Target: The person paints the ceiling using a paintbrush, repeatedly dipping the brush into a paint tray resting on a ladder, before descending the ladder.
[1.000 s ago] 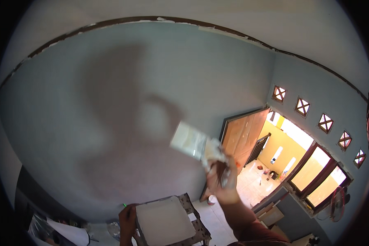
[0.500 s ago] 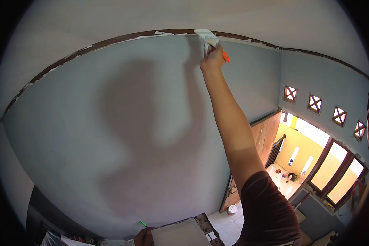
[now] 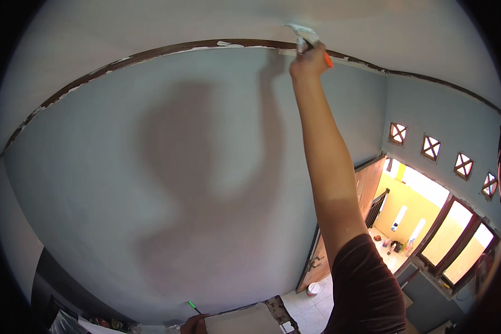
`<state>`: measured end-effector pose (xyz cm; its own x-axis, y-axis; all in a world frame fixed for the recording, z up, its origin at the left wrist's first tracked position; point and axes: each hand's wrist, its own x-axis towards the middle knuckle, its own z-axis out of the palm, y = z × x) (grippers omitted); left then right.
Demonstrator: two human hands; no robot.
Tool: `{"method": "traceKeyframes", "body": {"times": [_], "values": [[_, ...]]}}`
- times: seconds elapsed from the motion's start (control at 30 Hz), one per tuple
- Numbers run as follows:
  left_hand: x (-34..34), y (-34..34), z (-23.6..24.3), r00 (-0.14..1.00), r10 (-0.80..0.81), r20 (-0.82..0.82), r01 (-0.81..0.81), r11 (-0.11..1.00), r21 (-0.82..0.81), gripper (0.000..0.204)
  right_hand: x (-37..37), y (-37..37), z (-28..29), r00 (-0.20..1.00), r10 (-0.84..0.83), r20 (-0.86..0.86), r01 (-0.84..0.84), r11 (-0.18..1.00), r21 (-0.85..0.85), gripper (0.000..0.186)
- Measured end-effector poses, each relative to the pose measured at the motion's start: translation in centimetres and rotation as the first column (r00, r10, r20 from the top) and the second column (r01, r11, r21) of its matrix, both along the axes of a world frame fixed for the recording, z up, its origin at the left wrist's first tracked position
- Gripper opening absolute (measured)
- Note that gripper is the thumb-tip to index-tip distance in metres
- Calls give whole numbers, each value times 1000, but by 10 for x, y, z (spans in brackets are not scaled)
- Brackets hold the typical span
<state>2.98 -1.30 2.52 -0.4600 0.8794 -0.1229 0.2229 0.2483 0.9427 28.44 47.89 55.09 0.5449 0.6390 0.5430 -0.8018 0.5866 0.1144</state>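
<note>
My right hand (image 3: 309,60) is raised at the top of the wall, its fingers wrapped round the orange handle of a putty knife (image 3: 303,33). The wide blade is smeared with white filler and looks bent against the ceiling (image 3: 362,28), just above the dark strip (image 3: 167,51) along the wall top. White patches lie along that strip. My left hand (image 3: 193,324) is low at the bottom edge, closed beside a pale, flat panel with worn brown edges (image 3: 245,318). A thin green-ended tool (image 3: 192,306) sticks up from it; the fingers are partly hidden.
The grey-blue wall (image 3: 94,167) carries my shadow. On the right are an open wooden door (image 3: 317,267), a white bucket (image 3: 313,289) on the tiled floor, windows (image 3: 456,239) and several small crossed vents (image 3: 431,147). Assorted items (image 3: 108,323) lie along the wall's foot.
My right hand has moved right and up with the putty knife. Its blade has passed from the dark strip onto the ceiling. The left hand stays low by the panel.
</note>
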Motion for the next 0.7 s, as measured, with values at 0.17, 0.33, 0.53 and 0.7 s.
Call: {"method": "traceKeyframes", "body": {"times": [0.17, 0.33, 0.53, 0.7], "values": [[-3, -6, -26, 975, 11, -223, 30, 983, 179, 47, 31, -73, -45, 998, -36, -46, 44, 983, 179, 22], [3, 3, 28, 996, -56, 75, 55, 998, 22, 44, 24, -45, -50, 999, -38, -28, 40, 997, 66, 20], [9, 2, 18, 997, 26, 68, -28, 999, 27, 45, -8, -7, -11, 999, -30, 27, 33, 993, -109, 10], [2, -3, 6, 995, -35, 89, 29, 997, 68, 51, 12, -23, -12, 998, -31, -58, 37, 994, 106, 17]]}}
